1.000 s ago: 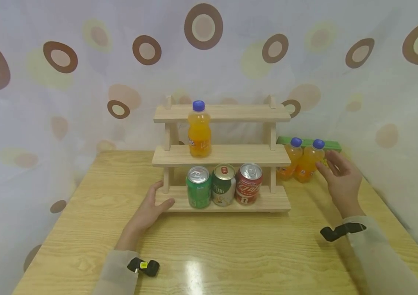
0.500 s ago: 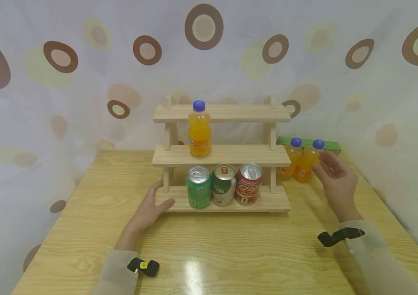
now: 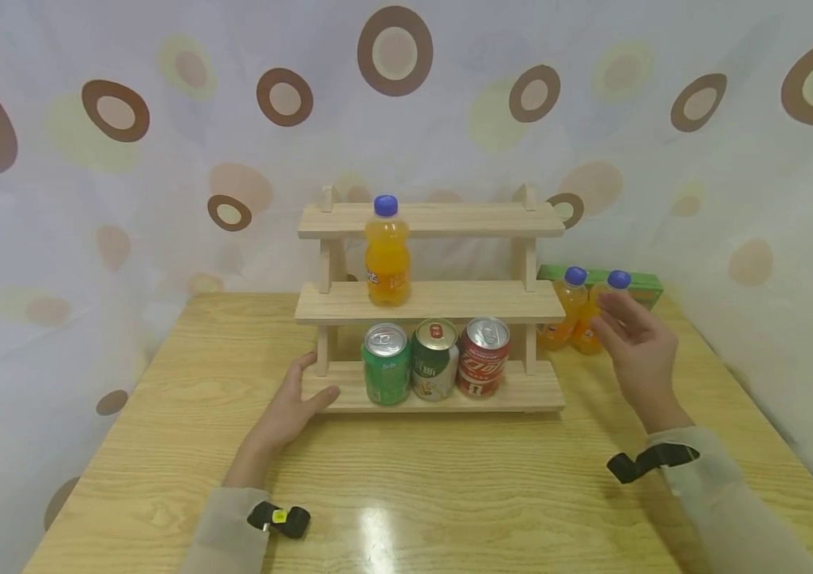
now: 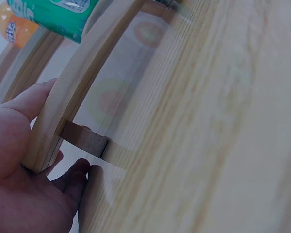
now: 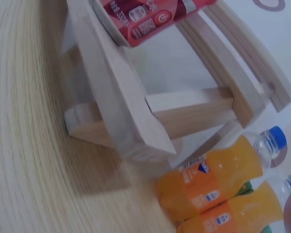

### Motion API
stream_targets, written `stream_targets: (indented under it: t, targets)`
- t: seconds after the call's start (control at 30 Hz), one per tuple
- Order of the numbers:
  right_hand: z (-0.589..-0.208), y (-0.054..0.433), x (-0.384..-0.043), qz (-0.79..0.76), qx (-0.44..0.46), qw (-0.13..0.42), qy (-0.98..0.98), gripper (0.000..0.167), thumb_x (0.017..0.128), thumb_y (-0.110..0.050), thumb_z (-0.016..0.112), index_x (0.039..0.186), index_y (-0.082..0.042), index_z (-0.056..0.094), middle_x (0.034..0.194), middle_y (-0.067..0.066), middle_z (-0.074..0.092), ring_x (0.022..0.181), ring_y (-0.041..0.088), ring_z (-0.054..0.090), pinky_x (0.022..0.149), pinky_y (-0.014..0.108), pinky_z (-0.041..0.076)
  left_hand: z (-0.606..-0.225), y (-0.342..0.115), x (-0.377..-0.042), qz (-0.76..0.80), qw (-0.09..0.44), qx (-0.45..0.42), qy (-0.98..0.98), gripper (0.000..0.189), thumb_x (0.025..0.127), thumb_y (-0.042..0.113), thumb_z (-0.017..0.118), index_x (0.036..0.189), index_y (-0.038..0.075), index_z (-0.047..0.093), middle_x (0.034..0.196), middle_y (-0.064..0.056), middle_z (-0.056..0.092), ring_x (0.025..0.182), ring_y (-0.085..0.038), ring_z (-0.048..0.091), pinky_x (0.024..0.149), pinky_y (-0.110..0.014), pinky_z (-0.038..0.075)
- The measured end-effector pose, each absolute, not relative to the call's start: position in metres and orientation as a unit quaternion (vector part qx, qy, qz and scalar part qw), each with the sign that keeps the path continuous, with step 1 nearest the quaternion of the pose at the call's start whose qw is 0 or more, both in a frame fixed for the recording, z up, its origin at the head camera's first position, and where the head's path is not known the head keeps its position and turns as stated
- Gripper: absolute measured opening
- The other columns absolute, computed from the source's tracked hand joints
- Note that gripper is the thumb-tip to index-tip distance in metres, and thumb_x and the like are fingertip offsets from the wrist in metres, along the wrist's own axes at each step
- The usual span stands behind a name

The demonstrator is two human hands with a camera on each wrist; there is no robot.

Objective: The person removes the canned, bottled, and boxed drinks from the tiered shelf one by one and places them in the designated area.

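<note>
My left hand [image 3: 290, 408] grips the left end of the bottom board of a three-tier wooden display shelf [image 3: 492, 300]; in the left wrist view the thumb lies over the board [image 4: 68, 92] and fingers curl beneath. My right hand [image 3: 639, 359], fingers loosely bent and holding nothing, is right of the shelf. It overlaps the nearer of two orange soda bottles [image 3: 587, 339] with blue caps; the other bottle [image 3: 570, 301] stands beside it. A green can [image 3: 387, 368], a green-and-white can [image 3: 433, 367] and a red can [image 3: 482, 363] line the bottom tier. One orange soda bottle [image 3: 388, 259] stands on the middle tier.
Behind the two bottles lies a long green box [image 3: 645, 288]. Everything rests on a light wooden table [image 3: 435, 486], backed by a patterned curtain [image 3: 435, 143]. Both wrists wear black camera straps.
My right hand has moved left, from beside the nearer bottle to in front of it in the head view. The left hand, shelf, cans and bottles have stayed in place.
</note>
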State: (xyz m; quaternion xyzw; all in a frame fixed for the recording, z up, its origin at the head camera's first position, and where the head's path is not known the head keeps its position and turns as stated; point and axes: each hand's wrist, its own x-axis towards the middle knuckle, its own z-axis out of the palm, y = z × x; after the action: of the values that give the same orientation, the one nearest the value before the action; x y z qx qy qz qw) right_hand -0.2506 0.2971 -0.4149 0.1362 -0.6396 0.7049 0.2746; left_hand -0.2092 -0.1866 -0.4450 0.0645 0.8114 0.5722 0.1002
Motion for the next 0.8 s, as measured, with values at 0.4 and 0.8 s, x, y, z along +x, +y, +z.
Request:
stream_targets:
  t: [0.4, 0.8]
  targets:
    - [-0.4, 0.276, -0.249, 0.698, 0.191, 0.261, -0.639, 0.042, 0.086, 0.017, 0.065, 0.127, 0.015, 0.056, 0.128, 0.024, 0.061, 0.118, 0.027, 0.059, 0.099, 0.031, 0.046, -0.445, -0.187, -0.211, 0.573, 0.098, 0.064, 0.811, 0.075, 0.1, 0.024, 0.061, 0.155, 0.008, 0.014, 0.16, -0.019, 0.016, 0.148, -0.036, 0.007, 0.116, -0.06, 0.008]
    - [-0.383, 0.251, -0.252, 0.707, 0.22, 0.244, -0.627, 0.044, 0.084, 0.017, 0.067, 0.127, 0.015, 0.057, 0.124, 0.02, 0.064, 0.114, 0.025, 0.063, 0.097, 0.03, 0.048, -0.447, -0.187, -0.21, 0.573, 0.095, 0.066, 0.812, 0.074, 0.099, 0.024, 0.062, 0.155, 0.008, 0.015, 0.159, -0.019, 0.019, 0.148, -0.036, 0.009, 0.116, -0.059, 0.009]
